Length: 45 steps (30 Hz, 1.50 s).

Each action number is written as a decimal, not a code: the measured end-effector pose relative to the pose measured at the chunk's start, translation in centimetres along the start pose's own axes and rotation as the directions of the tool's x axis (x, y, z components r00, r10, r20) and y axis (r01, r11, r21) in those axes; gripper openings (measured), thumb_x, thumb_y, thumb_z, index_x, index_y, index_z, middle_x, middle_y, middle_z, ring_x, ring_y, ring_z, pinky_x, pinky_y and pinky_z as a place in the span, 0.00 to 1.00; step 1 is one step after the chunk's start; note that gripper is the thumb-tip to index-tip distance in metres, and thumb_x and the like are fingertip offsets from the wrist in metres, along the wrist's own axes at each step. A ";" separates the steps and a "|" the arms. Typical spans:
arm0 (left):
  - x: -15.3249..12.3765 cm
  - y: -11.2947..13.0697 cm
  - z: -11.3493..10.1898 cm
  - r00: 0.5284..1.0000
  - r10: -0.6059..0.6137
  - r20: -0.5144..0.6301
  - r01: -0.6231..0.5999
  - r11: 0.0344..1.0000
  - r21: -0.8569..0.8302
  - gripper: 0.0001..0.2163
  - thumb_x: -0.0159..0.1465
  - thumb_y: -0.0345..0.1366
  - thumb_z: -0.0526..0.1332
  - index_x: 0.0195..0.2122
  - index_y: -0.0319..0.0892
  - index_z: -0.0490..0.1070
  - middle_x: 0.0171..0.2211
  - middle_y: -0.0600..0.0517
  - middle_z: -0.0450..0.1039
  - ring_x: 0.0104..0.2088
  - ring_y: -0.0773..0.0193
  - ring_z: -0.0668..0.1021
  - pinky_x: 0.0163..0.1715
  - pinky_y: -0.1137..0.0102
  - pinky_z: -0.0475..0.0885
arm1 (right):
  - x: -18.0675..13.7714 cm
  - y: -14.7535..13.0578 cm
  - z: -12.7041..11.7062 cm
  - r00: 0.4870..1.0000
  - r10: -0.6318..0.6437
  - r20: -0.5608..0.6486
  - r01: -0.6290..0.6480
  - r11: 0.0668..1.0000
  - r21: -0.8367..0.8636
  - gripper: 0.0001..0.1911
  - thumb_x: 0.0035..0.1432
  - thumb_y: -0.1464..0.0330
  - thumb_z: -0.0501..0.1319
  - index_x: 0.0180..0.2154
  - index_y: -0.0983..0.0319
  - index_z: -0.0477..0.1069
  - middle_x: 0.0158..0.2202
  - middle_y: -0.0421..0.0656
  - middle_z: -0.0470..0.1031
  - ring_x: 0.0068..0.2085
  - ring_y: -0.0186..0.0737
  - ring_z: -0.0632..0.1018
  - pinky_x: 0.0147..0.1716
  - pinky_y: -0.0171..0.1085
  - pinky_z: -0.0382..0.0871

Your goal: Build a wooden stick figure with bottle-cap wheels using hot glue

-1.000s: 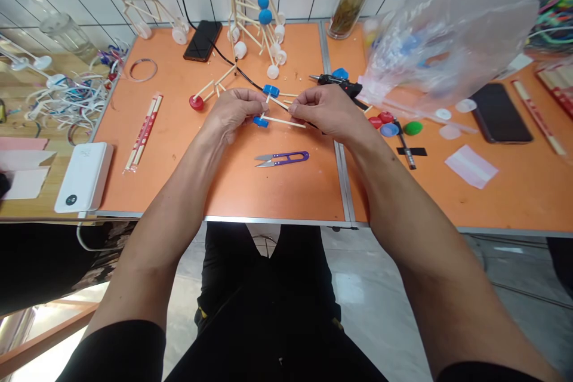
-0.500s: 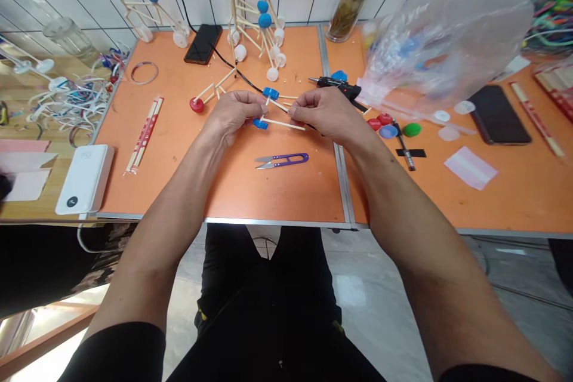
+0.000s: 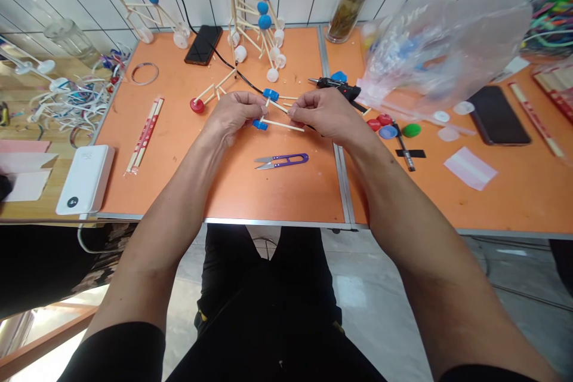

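Note:
My left hand [image 3: 236, 114] is closed in a pinch on a small frame of wooden sticks [image 3: 283, 125] with two blue bottle caps [image 3: 270, 94] at its ends like wheels. My right hand [image 3: 320, 111] pinches the end of a thin wooden stick [image 3: 279, 106] that slants out from between the caps; its fingertips partly hide that end. Just below both hands lie purple-handled thread snips [image 3: 283, 160]. Beside my left hand sits another stick piece with a red cap [image 3: 197, 105]. A black glue gun [image 3: 341, 88] lies behind my right hand.
Finished-looking stick models with blue and white caps [image 3: 264, 22] stand along the tiled wall. A phone [image 3: 203, 45], wrapped chopsticks [image 3: 145, 136] and a white power bank [image 3: 86, 179] are to the left. Loose caps [image 3: 412, 130], a plastic bag [image 3: 447, 42] and another phone [image 3: 501, 115] lie right.

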<state>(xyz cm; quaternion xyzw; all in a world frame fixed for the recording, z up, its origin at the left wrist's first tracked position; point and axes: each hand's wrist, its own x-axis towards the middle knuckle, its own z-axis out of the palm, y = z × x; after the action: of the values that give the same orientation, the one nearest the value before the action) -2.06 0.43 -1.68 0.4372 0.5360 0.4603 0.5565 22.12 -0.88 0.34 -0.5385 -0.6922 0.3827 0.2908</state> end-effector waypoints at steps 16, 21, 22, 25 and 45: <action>0.0 0.3 0.2 0.999 0.010 0.032 -0.011 1.000 0.015 0.09 0.59 0.20 0.77 0.30 0.40 0.83 0.28 0.52 0.84 0.27 0.69 0.79 0.33 0.71 0.75 | 0.1 -0.4 0.1 1.000 0.020 0.013 -0.020 0.999 0.038 0.15 0.67 0.72 0.77 0.31 0.56 0.75 0.30 0.44 0.81 0.36 0.45 0.76 0.38 0.45 0.70; -0.1 0.4 0.2 0.999 0.014 0.034 -0.014 1.000 0.022 0.10 0.59 0.20 0.77 0.29 0.41 0.83 0.27 0.53 0.83 0.27 0.69 0.78 0.34 0.71 0.75 | 0.1 -0.3 0.1 1.000 0.011 0.010 -0.012 0.999 0.034 0.13 0.67 0.68 0.78 0.33 0.55 0.77 0.30 0.44 0.81 0.36 0.46 0.77 0.39 0.47 0.74; -0.1 0.4 0.2 0.999 0.012 0.034 -0.013 1.000 0.019 0.10 0.59 0.20 0.77 0.29 0.41 0.83 0.27 0.53 0.83 0.27 0.69 0.78 0.33 0.71 0.74 | 0.1 -0.3 0.0 1.000 0.013 0.009 -0.013 0.999 0.036 0.13 0.67 0.68 0.78 0.34 0.55 0.77 0.30 0.44 0.81 0.36 0.46 0.78 0.39 0.47 0.74; -0.1 0.5 0.3 1.000 0.007 0.028 -0.007 1.000 0.010 0.10 0.60 0.19 0.76 0.28 0.41 0.83 0.27 0.53 0.82 0.27 0.69 0.78 0.33 0.71 0.74 | 0.1 -0.4 0.0 1.000 0.019 0.011 -0.020 0.999 0.036 0.13 0.68 0.68 0.78 0.34 0.55 0.77 0.30 0.44 0.82 0.37 0.46 0.78 0.40 0.46 0.75; 0.0 0.2 0.2 0.999 0.032 0.026 -0.033 0.999 0.024 0.10 0.60 0.21 0.78 0.30 0.41 0.82 0.27 0.53 0.81 0.27 0.69 0.78 0.32 0.71 0.75 | 0.0 -0.6 0.1 1.000 0.027 0.006 -0.027 0.999 0.029 0.15 0.67 0.73 0.76 0.30 0.56 0.76 0.30 0.43 0.81 0.36 0.44 0.76 0.39 0.45 0.71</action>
<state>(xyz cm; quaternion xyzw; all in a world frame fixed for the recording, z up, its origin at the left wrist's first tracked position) -1.88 0.47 -1.43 0.4585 0.5272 0.4571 0.5504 21.76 -1.01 0.77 -0.5422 -0.6800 0.3983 0.2914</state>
